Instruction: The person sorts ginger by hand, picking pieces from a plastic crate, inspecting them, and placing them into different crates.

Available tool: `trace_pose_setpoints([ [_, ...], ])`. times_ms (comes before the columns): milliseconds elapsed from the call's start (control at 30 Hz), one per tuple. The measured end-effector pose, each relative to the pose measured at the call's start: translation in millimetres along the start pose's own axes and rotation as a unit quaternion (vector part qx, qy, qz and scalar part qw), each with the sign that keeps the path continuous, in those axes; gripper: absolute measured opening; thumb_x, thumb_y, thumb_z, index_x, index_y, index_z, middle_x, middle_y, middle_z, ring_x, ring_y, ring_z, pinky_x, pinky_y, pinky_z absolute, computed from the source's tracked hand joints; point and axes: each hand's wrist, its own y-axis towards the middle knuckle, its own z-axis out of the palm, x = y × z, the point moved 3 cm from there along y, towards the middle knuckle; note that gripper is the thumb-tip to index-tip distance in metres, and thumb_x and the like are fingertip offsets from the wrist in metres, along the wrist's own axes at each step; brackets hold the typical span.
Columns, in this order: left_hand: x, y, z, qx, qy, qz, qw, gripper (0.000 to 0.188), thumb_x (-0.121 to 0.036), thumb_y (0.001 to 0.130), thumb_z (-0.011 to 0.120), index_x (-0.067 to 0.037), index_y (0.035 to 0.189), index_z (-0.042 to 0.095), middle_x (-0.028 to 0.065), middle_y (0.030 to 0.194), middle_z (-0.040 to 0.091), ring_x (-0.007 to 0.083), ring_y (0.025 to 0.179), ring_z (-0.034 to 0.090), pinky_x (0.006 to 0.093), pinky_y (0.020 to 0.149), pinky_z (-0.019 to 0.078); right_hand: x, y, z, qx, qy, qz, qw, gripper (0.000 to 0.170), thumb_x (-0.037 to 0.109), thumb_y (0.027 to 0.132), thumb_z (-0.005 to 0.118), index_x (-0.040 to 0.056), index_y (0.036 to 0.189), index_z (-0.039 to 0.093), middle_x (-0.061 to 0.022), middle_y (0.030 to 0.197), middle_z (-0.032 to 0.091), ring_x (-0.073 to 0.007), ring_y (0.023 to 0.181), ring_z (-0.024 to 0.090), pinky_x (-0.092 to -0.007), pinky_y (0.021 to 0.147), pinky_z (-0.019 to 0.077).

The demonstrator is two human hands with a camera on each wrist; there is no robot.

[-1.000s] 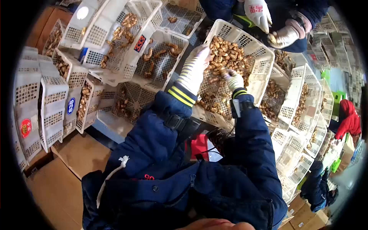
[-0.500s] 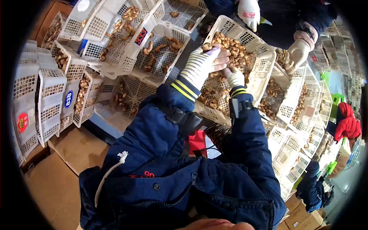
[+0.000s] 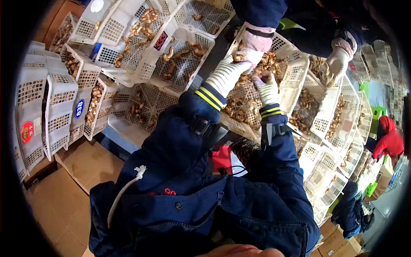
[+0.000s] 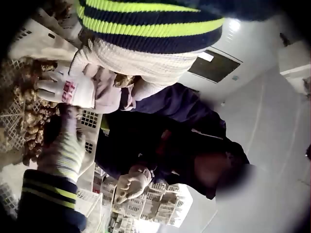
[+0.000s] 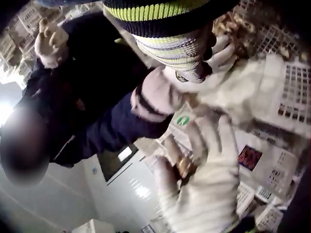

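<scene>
My left hand (image 3: 229, 75), in a striped knit glove, is over the near left side of a white plastic basket (image 3: 295, 81) of brown knobbly pieces (image 3: 267, 62). It holds one brown piece (image 5: 183, 166) between thumb and fingers, seen in the right wrist view. Low over the same basket is my right hand (image 3: 268, 92), its fingers bent down among the pieces; I cannot tell whether it grips one. Another person's white-gloved hand (image 4: 73, 92), with red print, reaches into the basket between my hands.
That person's other gloved hand (image 3: 338, 64) hangs at the basket's right. More baskets with similar pieces stand at the left, including one marked 333 (image 3: 160, 40), and a row (image 3: 321, 124) runs along the right. Cardboard boxes (image 3: 60, 205) lie at lower left.
The other person's arm has come in over the basket, its gloved hand now down between mine. My left hand has turned, and my right has shifted slightly.
</scene>
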Motion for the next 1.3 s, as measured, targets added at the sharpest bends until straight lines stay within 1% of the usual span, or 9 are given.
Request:
trace_pose_setpoints([
  [133,-7,2,0,0.01,0.061,0.007,0.998,0.032,-0.01,0.09,0.064,-0.008,0.121,0.059,0.0038,0.105,0.065,0.0129,0.089,0.064,0.0264,0.074,0.0545,107,-23,40,0.166,0.138,-0.014,0.976,0.036,0.003,0.091,0.061,-0.0017,0.125,0.055,-0.0067,0.102,0.067,-0.0109,0.085,0.063,-0.0252,0.075,0.0537],
  [300,-18,-3,-2,-0.079,-0.091,-0.001,0.993,0.023,-0.009,0.091,0.063,-0.003,0.113,0.059,0.0093,0.106,0.064,0.0227,0.091,0.067,0.0308,0.072,0.0592,32,4,24,0.025,0.149,0.051,0.987,0.027,0.009,0.096,0.053,0.0005,0.122,0.058,-0.01,0.103,0.069,-0.0138,0.083,0.066,-0.0256,0.073,0.0538],
  [500,-19,-6,1,-0.049,-0.135,0.047,0.989,0.027,-0.005,0.096,0.049,0.007,0.12,0.052,0.0163,0.121,0.056,0.0295,0.105,0.063,0.0378,0.087,0.0574,-69,19,16,0.043,-0.499,-0.124,0.856,0.027,0.008,0.082,0.059,0.0084,0.108,0.067,-0.0133,0.107,0.067,-0.0329,0.098,0.063,-0.041,0.088,0.0489],
  [700,-14,-1,-2,-0.02,-0.076,0.022,0.997,0.034,-0.001,0.097,0.042,0.01,0.129,0.045,0.0182,0.127,0.051,0.0332,0.116,0.056,0.0399,0.097,0.0518,-82,47,28,0.073,-0.601,0.079,0.792,0.032,0.034,0.088,0.058,0.0054,0.1,0.069,-0.0216,0.096,0.068,-0.0351,0.089,0.066,-0.0437,0.081,0.0519],
  [833,-13,-2,-5,-0.015,-0.128,0.022,0.991,0.034,-0.002,0.097,0.041,0.008,0.129,0.045,0.0186,0.129,0.05,0.0338,0.115,0.057,0.0414,0.1,0.0488,-73,28,21,0.048,-0.64,-0.04,0.766,0.035,0.037,0.091,0.054,0.0051,0.099,0.068,-0.0192,0.096,0.066,-0.038,0.09,0.064,-0.0449,0.079,0.0518],
  [867,-7,4,-7,-0.004,-0.186,0.025,0.982,0.016,-0.011,0.091,0.062,-0.009,0.107,0.06,0.0044,0.102,0.06,0.0201,0.092,0.065,0.0297,0.076,0.0578,-56,15,18,0.101,-0.656,-0.11,0.74,0.024,0.025,0.089,0.059,0.0046,0.1,0.066,-0.0204,0.102,0.062,-0.0387,0.094,0.061,-0.0456,0.08,0.0516],
  [933,-6,5,-6,-0.009,-0.193,0.018,0.981,0.015,-0.011,0.091,0.062,-0.011,0.106,0.06,0.0028,0.101,0.06,0.0188,0.091,0.065,0.0299,0.076,0.0575,-32,1,14,0.097,-0.529,-0.074,0.84,0.014,0.009,0.087,0.062,0.0044,0.101,0.064,-0.0147,0.101,0.061,-0.028,0.095,0.061,-0.0375,0.08,0.0525],
  [1000,-7,3,-7,-0.005,-0.168,0.016,0.986,0.029,-0.015,0.097,0.051,-0.01,0.126,0.053,0.0108,0.114,0.061,0.0236,0.106,0.061,0.0369,0.091,0.0514,-57,4,7,0.046,-0.044,0.076,0.995,0.016,0.007,0.09,0.061,0.003,0.105,0.061,-0.0069,0.097,0.061,-0.0195,0.091,0.06,-0.0335,0.081,0.0528],
  [1300,-11,1,-11,-0.02,-0.194,0.027,0.98,0.027,-0.016,0.097,0.051,-0.009,0.124,0.054,0.0091,0.112,0.061,0.0257,0.106,0.06,0.0378,0.092,0.0512,-5,-29,11,0.033,0.429,0.131,0.893,0.039,0.022,0.09,0.067,0.0085,0.124,0.055,-0.0046,0.108,0.06,-0.0168,0.091,0.061,-0.0361,0.082,0.0573],
])
